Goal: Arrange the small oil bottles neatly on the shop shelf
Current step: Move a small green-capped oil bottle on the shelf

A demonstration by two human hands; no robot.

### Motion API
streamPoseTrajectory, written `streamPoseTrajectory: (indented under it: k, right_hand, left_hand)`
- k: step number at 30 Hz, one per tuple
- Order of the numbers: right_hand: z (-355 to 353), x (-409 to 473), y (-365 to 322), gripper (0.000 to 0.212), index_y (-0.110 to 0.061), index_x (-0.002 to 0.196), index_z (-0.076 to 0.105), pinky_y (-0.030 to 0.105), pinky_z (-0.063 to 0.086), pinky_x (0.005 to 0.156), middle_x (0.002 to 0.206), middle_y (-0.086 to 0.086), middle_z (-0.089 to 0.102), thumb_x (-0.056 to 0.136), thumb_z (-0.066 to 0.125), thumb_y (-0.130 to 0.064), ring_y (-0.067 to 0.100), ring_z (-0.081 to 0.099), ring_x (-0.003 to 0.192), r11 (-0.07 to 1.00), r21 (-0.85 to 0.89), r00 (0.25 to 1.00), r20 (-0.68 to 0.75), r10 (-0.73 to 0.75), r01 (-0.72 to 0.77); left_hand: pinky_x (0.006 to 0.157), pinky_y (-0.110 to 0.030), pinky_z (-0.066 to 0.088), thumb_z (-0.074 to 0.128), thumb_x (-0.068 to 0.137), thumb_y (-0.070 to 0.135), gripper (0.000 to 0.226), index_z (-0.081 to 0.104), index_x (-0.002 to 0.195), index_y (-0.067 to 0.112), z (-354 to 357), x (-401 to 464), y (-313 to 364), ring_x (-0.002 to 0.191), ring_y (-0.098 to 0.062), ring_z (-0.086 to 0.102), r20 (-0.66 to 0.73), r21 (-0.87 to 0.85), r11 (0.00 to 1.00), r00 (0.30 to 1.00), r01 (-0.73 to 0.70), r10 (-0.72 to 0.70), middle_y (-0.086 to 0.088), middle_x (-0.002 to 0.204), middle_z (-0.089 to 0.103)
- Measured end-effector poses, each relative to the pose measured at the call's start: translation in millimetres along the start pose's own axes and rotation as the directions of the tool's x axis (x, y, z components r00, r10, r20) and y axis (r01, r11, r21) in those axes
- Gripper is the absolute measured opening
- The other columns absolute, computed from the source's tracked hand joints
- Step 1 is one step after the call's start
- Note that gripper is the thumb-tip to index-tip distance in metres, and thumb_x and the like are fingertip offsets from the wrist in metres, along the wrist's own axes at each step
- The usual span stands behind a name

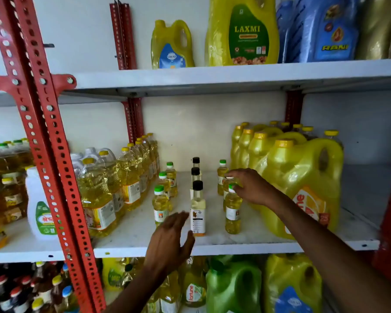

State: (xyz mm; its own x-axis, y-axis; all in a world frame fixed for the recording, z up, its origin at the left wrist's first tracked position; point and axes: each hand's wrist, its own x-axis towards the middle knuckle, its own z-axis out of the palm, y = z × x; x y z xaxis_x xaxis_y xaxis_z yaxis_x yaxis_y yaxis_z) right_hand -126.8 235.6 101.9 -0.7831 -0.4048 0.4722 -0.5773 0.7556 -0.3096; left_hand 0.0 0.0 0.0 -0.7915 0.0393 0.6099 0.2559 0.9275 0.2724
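1. Bottles: the small oil bottles stand in three short rows on the middle shelf, between large bottles and yellow jugs.
2. Your right hand pinches a green cap in the right row.
3. Your left hand hovers spread, empty, near the black-capped bottle.
4. Expect light, rigid, smooth, tip-prone plastic; grip the neck or upper body.

a grocery shop: white shelves on red slotted uprights, stocked with rows of branded cooking-oil jugs.
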Motion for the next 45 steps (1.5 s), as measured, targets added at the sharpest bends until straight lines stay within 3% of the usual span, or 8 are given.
streamPoseTrajectory:
  k: [3,6,11,17,22,29,45]
  right_hand:
    - [3.1,1.3,2.8,0.045,-0.018,0.124,0.062,0.028,0.043,0.100,0.137,0.011,0.057,0.083,0.057,-0.001,0.025,0.054,0.124,0.998,0.022,0.985,0.163,0.052,-0.056]
    - [3.7,2.4,4.1,0.042,-0.018,0.116,0.068,0.022,0.043,0.086,0.129,0.013,0.063,0.082,0.057,0.003,0.025,0.061,0.111,0.997,0.012,0.984,0.164,0.075,-0.078]
    - [-3.9,5.2,6.8,0.029,-0.015,0.110,0.072,0.024,0.047,0.087,0.121,0.010,0.069,0.081,0.069,-0.011,0.015,0.064,0.093,0.995,0.052,0.985,0.152,0.077,-0.086]
    - [0.0,-1.7,8.2,0.029,-0.010,0.109,0.072,0.019,0.039,0.081,0.113,0.012,0.072,0.081,0.072,-0.020,0.019,0.066,0.102,0.993,0.064,0.989,0.119,0.092,-0.100]
    - [1.3,-2.8,6.9,0.042,-0.016,0.112,0.070,0.036,0.052,0.095,0.116,0.010,0.071,0.072,0.080,-0.023,0.023,0.064,0.109,0.996,0.045,0.985,0.158,0.069,-0.077]
    - [-3.2,-2.6,6.3,0.039,-0.014,0.106,0.073,0.024,0.044,0.078,0.108,0.014,0.071,0.067,0.083,-0.017,0.022,0.064,0.100,0.996,0.030,0.981,0.175,0.081,-0.087]
    - [-4.8,-12.7,0.7,0.039,-0.012,0.108,0.072,0.024,0.045,0.082,0.111,0.013,0.070,0.071,0.081,-0.018,0.023,0.063,0.104,0.998,-0.022,0.981,0.181,0.067,-0.064]
  left_hand:
    - [0.108,-0.036,0.040,0.055,0.088,0.046,0.059,0.040,0.141,0.025,25.3,-14.2,-11.3,0.135,-0.018,0.042,0.219,0.027,0.992,0.968,0.123,-0.126,0.000,0.147,0.046]
    - [0.103,-0.035,0.046,0.058,0.083,0.049,0.061,0.043,0.138,0.027,36.3,-23.5,-20.7,0.126,-0.016,0.051,0.323,0.022,0.981,0.928,0.191,-0.188,0.003,0.142,0.053]
    - [0.095,-0.033,0.052,0.060,0.080,0.049,0.056,0.054,0.129,0.023,40.0,-15.9,-25.1,0.112,-0.017,0.061,0.286,0.024,0.986,0.944,0.165,-0.165,0.002,0.125,0.066]
    - [0.099,-0.036,0.048,0.065,0.081,0.039,0.057,0.053,0.131,0.015,43.8,-19.3,-17.1,0.115,-0.023,0.059,0.298,0.004,0.984,0.940,0.176,-0.169,-0.006,0.130,0.062]
    - [0.104,-0.035,0.043,0.067,0.081,0.037,0.061,0.049,0.134,0.015,47.9,-21.3,-18.8,0.123,-0.023,0.054,0.291,0.002,0.984,0.941,0.179,-0.172,-0.007,0.138,0.056]
    - [0.108,-0.037,0.039,0.070,0.080,0.035,0.063,0.048,0.136,0.017,50.0,-21.9,-21.9,0.130,-0.024,0.048,0.291,-0.006,0.981,0.939,0.196,-0.185,-0.007,0.144,0.050]
    - [0.111,-0.039,0.036,0.070,0.078,0.036,0.067,0.046,0.137,0.017,62.8,-25.5,-26.3,0.135,-0.026,0.042,0.277,-0.004,0.980,0.942,0.198,-0.189,-0.007,0.145,0.048]
